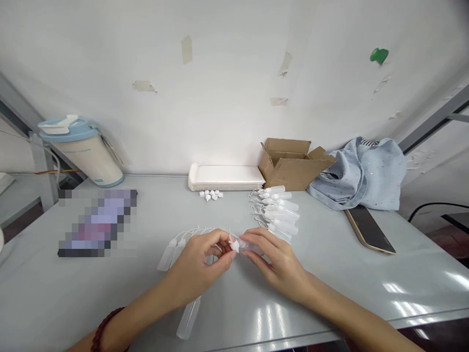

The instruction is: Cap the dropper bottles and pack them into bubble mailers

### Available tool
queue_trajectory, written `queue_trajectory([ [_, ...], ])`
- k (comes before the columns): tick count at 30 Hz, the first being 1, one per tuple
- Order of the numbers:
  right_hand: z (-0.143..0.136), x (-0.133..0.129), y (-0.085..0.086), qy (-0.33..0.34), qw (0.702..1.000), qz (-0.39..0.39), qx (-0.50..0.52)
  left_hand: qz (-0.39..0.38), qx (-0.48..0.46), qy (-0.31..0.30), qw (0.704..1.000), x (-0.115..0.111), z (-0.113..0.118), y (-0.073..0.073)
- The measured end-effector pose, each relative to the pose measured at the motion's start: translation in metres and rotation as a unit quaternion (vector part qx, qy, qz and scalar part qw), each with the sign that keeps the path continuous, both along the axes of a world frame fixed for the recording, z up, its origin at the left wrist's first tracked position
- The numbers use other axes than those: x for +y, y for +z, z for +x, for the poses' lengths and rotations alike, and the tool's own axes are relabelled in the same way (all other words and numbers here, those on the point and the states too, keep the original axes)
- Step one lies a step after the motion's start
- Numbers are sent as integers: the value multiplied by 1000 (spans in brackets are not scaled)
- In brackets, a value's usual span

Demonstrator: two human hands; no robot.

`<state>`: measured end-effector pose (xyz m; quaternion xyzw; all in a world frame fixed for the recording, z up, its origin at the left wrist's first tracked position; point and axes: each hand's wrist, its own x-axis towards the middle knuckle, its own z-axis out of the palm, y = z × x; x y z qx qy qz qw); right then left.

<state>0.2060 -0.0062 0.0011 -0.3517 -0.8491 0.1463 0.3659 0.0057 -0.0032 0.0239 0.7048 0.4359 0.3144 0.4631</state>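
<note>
My left hand (200, 266) pinches a small white cap (233, 243) between thumb and fingers. My right hand (276, 259) grips a small translucent plastic bottle (250, 247) lying sideways, its neck touching the cap. Both hands meet over the middle of the grey table (330, 274). Under and beside my left hand lie several similar bottles (169, 254), one more (188, 318) near the front edge. A row of several capped bottles (280, 210) lies just behind my right hand.
Loose white caps (210, 195) lie before a stack of white trays (225, 177). An open cardboard box (291, 164), a blue cloth bag (361, 173) and a phone (370, 229) sit at the right. A lidded mug (82, 151) stands at back left.
</note>
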Motion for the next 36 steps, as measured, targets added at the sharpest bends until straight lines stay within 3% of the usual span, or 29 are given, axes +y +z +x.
queue_trajectory([
  [8, -5, -3, -2, 15, 1000, 13, 6, -97, -60, 8, 993, 3, -1, -1],
  [14, -4, 0, -2, -30, 999, 20, 23, -21, -17, 18, 999, 4, 0, -5],
  [19, -1, 3, -4, -68, 996, 49, 38, -42, -30, 12, 999, 1, 2, -5],
  [31, -7, -1, -4, -20, 993, 118, -18, 10, 33, -2, 999, -1, 3, -7],
  [36, -6, -2, -4, -43, 980, 178, -74, 5, 30, 6, 1000, -2, 3, -8],
])
